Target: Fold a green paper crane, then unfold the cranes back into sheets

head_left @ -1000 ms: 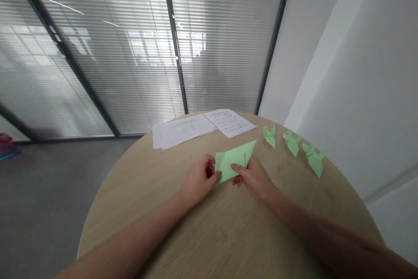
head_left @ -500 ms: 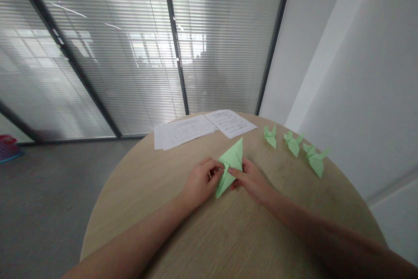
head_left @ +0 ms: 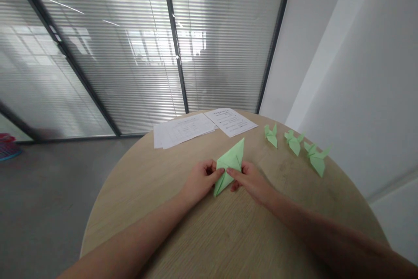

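Folded green paper (head_left: 230,160) lies between your hands, above the surface (head_left: 156,179); left hand (head_left: 200,180) pinches its left edge, right hand (head_left: 251,179) grips its right side, thumbs on top.

Diffuse daylight enters through the blinds (head_left: 137,74) beyond the hands, with bright glare patches at mid-height. The table (head_left: 130,209) is moderately lit; soft shadow lies beneath both forearms. Wide-angle distortion tilts the window frames. Print on the papers (head_left: 230,123) is too soft to read.
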`<action>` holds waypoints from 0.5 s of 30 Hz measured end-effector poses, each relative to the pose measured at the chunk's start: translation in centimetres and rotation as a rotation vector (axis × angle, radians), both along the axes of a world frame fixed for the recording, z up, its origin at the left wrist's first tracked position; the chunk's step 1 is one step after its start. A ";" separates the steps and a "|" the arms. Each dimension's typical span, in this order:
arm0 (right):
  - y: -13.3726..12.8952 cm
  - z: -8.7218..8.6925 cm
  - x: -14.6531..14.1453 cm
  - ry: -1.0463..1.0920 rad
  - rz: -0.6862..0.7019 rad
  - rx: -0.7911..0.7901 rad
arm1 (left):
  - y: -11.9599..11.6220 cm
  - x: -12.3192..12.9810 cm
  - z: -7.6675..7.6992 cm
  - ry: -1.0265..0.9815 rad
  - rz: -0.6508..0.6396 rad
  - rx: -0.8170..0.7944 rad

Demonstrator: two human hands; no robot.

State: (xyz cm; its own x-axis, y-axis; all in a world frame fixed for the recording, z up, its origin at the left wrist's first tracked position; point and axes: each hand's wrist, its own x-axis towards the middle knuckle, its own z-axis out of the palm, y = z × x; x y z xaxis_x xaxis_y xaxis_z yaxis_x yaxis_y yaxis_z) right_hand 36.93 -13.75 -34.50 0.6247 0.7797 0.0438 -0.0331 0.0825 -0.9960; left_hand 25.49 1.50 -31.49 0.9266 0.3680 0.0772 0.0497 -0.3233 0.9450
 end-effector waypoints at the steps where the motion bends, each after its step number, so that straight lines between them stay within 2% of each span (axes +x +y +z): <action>1: 0.0 -0.1 0.0 -0.008 -0.006 -0.005 | 0.0 0.0 0.1 0.001 0.004 0.014; 5: 0.0 -0.2 0.2 -0.005 -0.070 -0.031 | -0.1 -0.1 0.4 0.004 -0.021 0.047; 7: 0.0 -0.1 0.5 0.021 -0.127 -0.032 | -0.1 0.0 0.4 0.048 -0.093 0.035; 11: 0.1 0.5 0.8 0.111 -0.193 0.040 | -0.2 -0.1 0.2 0.245 -0.243 -0.139; 15: 0.1 0.9 1.0 0.174 -0.203 0.103 | -0.2 -0.1 0.0 0.330 -0.242 -0.254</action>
State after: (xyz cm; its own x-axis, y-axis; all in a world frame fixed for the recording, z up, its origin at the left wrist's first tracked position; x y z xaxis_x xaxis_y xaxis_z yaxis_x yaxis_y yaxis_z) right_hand 37.88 -13.60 -33.61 0.7724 0.6351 -0.0047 -0.1751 0.2058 -0.9628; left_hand 25.38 1.30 -31.50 0.9477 0.1081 -0.3003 0.3125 -0.1237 0.9418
